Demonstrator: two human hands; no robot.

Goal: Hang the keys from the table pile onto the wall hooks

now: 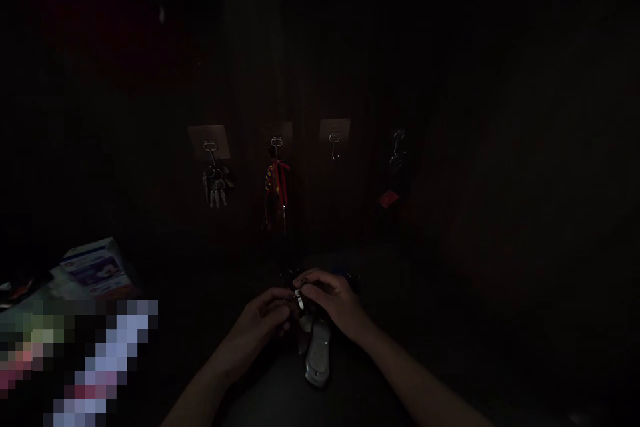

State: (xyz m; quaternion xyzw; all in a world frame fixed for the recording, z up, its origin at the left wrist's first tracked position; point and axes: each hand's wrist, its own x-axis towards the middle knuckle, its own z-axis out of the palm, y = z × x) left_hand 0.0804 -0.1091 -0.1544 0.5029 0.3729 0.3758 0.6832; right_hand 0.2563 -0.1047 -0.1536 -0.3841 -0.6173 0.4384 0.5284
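Key fob (319, 355), light and slick, on a small metal clip (299, 300), best taken at the clip: my right hand (331, 300) pinched it; my left hand's (261, 320) grip was too dark to tell.

You're in a very dim room, with the light so low that most edges fade into black. Straight ahead stands a dark wall (320, 67), probably wood panelling, though you can't be sure in this gloom. Four metal wall hooks run across it in a row; the left one sits on a pale adhesive plate (209, 141). A bunch of keys (215, 185) hangs from that hook, a red strap (278, 187) from the next, and the third hook (335, 147) is bare. A dark item with a red tag (389, 199) hangs below the fourth. On your left, a printed cardboard box (95, 267) sits on the dark counter (270, 400), beside a pixelated patch that hides whatever lies there.
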